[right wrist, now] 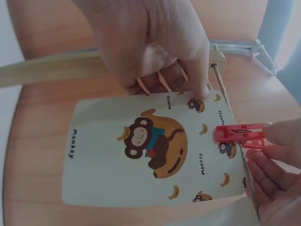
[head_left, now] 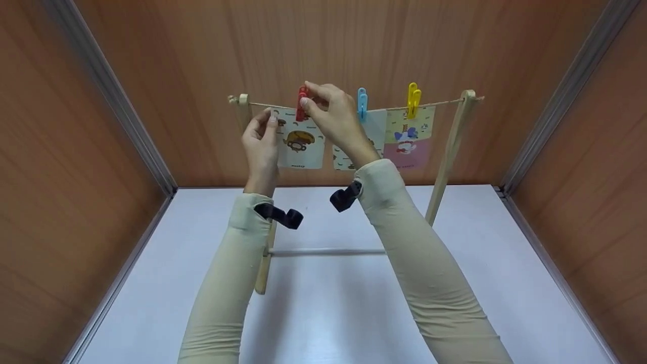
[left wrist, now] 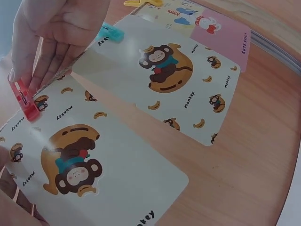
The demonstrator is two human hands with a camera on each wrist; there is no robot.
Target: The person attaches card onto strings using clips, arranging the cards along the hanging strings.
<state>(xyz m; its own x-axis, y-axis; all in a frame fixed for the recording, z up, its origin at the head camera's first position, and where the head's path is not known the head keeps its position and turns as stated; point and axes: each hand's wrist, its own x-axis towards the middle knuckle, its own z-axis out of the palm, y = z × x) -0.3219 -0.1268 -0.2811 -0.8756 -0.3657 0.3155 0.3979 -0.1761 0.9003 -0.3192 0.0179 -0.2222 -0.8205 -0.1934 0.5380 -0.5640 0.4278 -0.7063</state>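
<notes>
A monkey-print card (right wrist: 108, 155) hangs against a twine line (right wrist: 225, 96), its top edge at the string. My left hand (head_left: 261, 146) pinches the card's upper left corner between thumb and fingers. Between the thumb and fingers of my right hand (head_left: 338, 116) is a red clothespin (right wrist: 240, 133), whose jaws lie over the card's top edge and the twine. To the right, a second monkey card (left wrist: 160, 70) hangs from a blue clothespin (head_left: 362, 103). Beyond it, a yellow clothespin (head_left: 413, 101) holds a yellow and pink card (head_left: 409, 139).
A wooden frame carries the twine, with a right post (head_left: 450, 151) and a left post (head_left: 244, 108). A pale crossbar (head_left: 328, 252) runs low between its legs on the white table (head_left: 323, 313). Wood-grain panels (head_left: 354, 40) enclose the back and sides.
</notes>
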